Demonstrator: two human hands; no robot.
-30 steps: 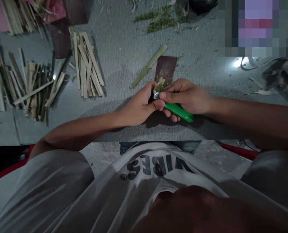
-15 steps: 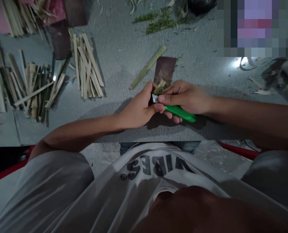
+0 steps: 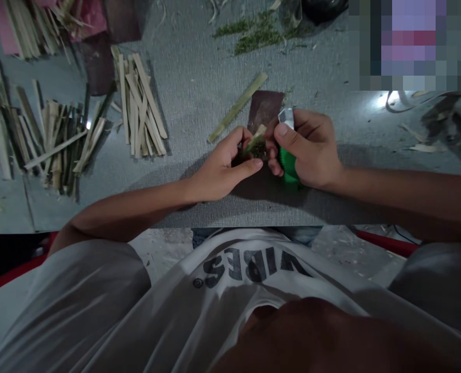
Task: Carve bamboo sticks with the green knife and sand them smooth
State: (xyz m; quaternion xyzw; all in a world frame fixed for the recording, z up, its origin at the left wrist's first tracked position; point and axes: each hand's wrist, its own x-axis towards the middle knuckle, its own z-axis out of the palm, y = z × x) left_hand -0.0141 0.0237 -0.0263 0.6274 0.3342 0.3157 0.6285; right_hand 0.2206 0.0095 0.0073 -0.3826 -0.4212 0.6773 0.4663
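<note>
Clasped by the right hand [image 3: 312,150] is 1 green-handled, metal-bladed knife [image 3: 288,161], beside 1 greenish wooden strip [image 3: 257,139] pinched in the left hand [image 3: 225,168].

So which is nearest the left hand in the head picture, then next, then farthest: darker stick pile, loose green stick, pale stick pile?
1. Loose green stick, just beyond the left hand.
2. Pale stick pile, left of that.
3. Darker stick pile, farther left.

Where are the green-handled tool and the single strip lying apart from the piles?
Green-handled tool [image 3: 289,163]: head view, on the green handle.
Single strip [image 3: 238,108]: head view, midway along its length.
</note>
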